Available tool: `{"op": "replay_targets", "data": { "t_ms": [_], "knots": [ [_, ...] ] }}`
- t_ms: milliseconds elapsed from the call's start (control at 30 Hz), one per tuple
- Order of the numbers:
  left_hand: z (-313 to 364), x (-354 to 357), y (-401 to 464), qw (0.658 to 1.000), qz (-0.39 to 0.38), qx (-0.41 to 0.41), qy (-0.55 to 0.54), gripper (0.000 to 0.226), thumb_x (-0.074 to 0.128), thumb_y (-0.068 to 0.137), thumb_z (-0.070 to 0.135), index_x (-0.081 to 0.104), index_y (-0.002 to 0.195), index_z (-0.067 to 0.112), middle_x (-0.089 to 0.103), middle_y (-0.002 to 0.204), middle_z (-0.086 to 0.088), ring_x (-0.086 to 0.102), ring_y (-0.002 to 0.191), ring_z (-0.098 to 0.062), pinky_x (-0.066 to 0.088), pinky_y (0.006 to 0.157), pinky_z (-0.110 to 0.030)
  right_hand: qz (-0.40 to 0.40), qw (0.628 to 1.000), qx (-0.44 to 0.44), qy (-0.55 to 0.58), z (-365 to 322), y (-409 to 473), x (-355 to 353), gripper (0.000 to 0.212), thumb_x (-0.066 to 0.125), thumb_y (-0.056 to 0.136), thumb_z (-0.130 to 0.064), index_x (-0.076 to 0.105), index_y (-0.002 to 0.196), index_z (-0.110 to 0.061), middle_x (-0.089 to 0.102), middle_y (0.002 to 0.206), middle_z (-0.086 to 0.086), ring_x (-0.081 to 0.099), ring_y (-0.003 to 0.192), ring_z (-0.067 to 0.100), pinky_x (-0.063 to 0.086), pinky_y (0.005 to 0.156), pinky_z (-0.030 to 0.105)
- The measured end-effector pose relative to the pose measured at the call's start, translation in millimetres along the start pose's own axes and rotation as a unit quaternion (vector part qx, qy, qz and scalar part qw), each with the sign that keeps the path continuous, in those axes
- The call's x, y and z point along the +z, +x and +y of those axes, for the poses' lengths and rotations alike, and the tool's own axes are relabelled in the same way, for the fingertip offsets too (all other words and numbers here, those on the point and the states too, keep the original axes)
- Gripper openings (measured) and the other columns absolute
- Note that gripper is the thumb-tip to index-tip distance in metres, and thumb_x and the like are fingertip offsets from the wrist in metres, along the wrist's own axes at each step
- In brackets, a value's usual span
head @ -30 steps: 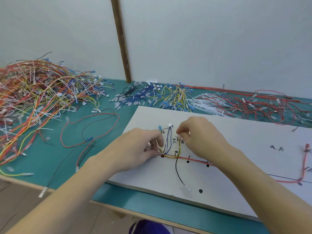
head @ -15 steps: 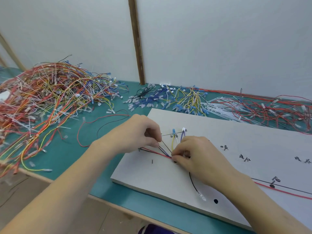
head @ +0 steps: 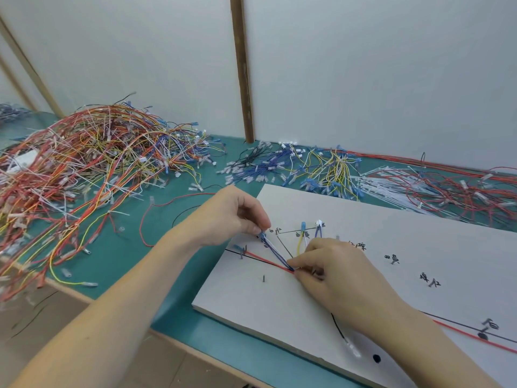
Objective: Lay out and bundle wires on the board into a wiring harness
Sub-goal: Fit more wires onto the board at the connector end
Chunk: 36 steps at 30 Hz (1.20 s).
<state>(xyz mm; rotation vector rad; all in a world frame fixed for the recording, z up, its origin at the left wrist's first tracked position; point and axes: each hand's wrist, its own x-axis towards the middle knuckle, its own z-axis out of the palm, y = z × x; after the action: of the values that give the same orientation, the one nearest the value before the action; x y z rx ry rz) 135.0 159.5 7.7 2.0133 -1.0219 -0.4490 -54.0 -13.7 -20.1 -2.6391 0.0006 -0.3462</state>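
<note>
blue-white wire [head: 275, 253] taut on board [head: 279, 303], both hands pinching its ends, left [head: 237, 217], right [head: 333, 270]

My left hand [head: 237, 217] is pinching the blue terminal end [head: 263, 235] of a blue-and-white wire pair [head: 275, 252] over the white board [head: 279, 303]. My right hand [head: 333, 273] is pinching the wires' junction beside the red wire [head: 268, 261]. Loose wire heaps [head: 84, 169] are lying on the green bench [head: 117, 256].
</note>
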Motion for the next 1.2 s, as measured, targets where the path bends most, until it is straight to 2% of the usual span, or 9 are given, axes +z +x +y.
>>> {"op": "replay_targets", "data": {
  "t_ms": [167, 267, 333, 433, 533, 700, 933, 1067, 1200],
  "knots": [
    [9, 0, 7, 0.998, -0.013, -0.004, 0.067, 0.036, 0.075, 0.08, -0.013, 0.081, 0.083, 0.022, 0.08, 0.082, 0.006, 0.076, 0.08, -0.011, 0.061, 0.08, -0.024, 0.008, 1.0, -0.005, -0.003, 0, -3, 3, 0.025, 0.062, 0.094, -0.025, 0.077, 0.11, -0.037, 0.059, 0.087, -0.014, 0.05, 0.089, 0.004, 0.048, 0.08, 0.029],
    [22, 0, 10, 0.987, -0.039, 0.015, 0.156, 0.029, 0.075, 0.078, -0.004, 0.082, 0.085, 0.024, 0.076, 0.075, 0.019, 0.072, 0.072, 0.002, 0.056, 0.07, -0.012, 0.011, 1.0, -0.009, -0.01, -1, -4, 3, 0.025, 0.061, 0.094, -0.026, 0.077, 0.11, -0.037, 0.058, 0.087, -0.014, 0.051, 0.09, 0.007, 0.049, 0.079, 0.031],
    [28, -2, 11, 0.982, -0.055, 0.016, 0.178, 0.026, 0.074, 0.079, -0.001, 0.082, 0.087, 0.023, 0.076, 0.076, 0.018, 0.071, 0.072, 0.004, 0.053, 0.068, -0.009, 0.009, 1.0, -0.008, -0.007, -1, -6, 3, 0.026, 0.061, 0.095, -0.027, 0.076, 0.113, -0.039, 0.058, 0.088, -0.014, 0.051, 0.091, 0.007, 0.049, 0.08, 0.031],
    [29, -7, 8, 0.982, -0.078, 0.006, 0.173, 0.023, 0.075, 0.084, 0.002, 0.082, 0.093, 0.022, 0.079, 0.084, 0.012, 0.072, 0.078, 0.0, 0.055, 0.072, -0.013, 0.008, 1.0, -0.014, -0.004, -2, -8, 3, 0.026, 0.06, 0.097, -0.03, 0.074, 0.116, -0.041, 0.056, 0.089, -0.016, 0.049, 0.091, 0.006, 0.049, 0.079, 0.032],
    [28, -3, 3, 0.973, -0.064, 0.032, 0.217, 0.023, 0.073, 0.087, 0.006, 0.082, 0.092, 0.026, 0.077, 0.083, 0.018, 0.069, 0.077, 0.005, 0.054, 0.075, -0.014, 0.014, 1.0, -0.022, -0.012, -3, -10, 3, 0.024, 0.058, 0.098, -0.032, 0.074, 0.115, -0.039, 0.054, 0.088, -0.016, 0.047, 0.09, 0.008, 0.049, 0.077, 0.034],
    [23, -2, -5, 0.969, -0.041, 0.052, 0.239, 0.02, 0.072, 0.091, 0.007, 0.082, 0.092, 0.025, 0.076, 0.088, 0.014, 0.07, 0.083, -0.004, 0.056, 0.084, -0.032, 0.008, 0.999, -0.027, -0.018, -3, -11, 2, 0.024, 0.056, 0.1, -0.034, 0.074, 0.116, -0.039, 0.052, 0.088, -0.016, 0.046, 0.09, 0.009, 0.047, 0.077, 0.034],
    [27, -1, 1, 0.952, -0.051, 0.059, 0.296, 0.025, 0.068, 0.087, 0.006, 0.083, 0.092, 0.025, 0.077, 0.09, 0.01, 0.062, 0.073, -0.002, 0.05, 0.075, -0.019, -0.001, 0.998, -0.026, -0.051, -8, -11, 3, 0.026, 0.05, 0.103, -0.036, 0.074, 0.111, -0.03, 0.047, 0.089, -0.013, 0.044, 0.09, 0.012, 0.045, 0.078, 0.032],
    [24, 1, -5, 0.913, -0.069, 0.127, 0.382, 0.027, 0.063, 0.09, 0.007, 0.08, 0.101, 0.026, 0.074, 0.101, 0.011, 0.062, 0.097, -0.01, 0.049, 0.087, -0.028, -0.024, 0.996, -0.018, -0.079, -13, -12, 0, 0.031, 0.044, 0.104, -0.038, 0.071, 0.107, -0.024, 0.043, 0.091, -0.011, 0.042, 0.093, 0.014, 0.043, 0.083, 0.03],
    [16, 1, -12, 0.884, -0.048, 0.201, 0.42, 0.024, 0.066, 0.091, 0.011, 0.079, 0.1, 0.029, 0.074, 0.099, 0.011, 0.065, 0.099, -0.017, 0.053, 0.079, -0.038, -0.045, 0.995, -0.003, -0.087, -19, -14, -4, 0.028, 0.043, 0.104, -0.036, 0.067, 0.098, -0.023, 0.042, 0.096, -0.008, 0.04, 0.097, 0.016, 0.042, 0.086, 0.032]
  ]
}}
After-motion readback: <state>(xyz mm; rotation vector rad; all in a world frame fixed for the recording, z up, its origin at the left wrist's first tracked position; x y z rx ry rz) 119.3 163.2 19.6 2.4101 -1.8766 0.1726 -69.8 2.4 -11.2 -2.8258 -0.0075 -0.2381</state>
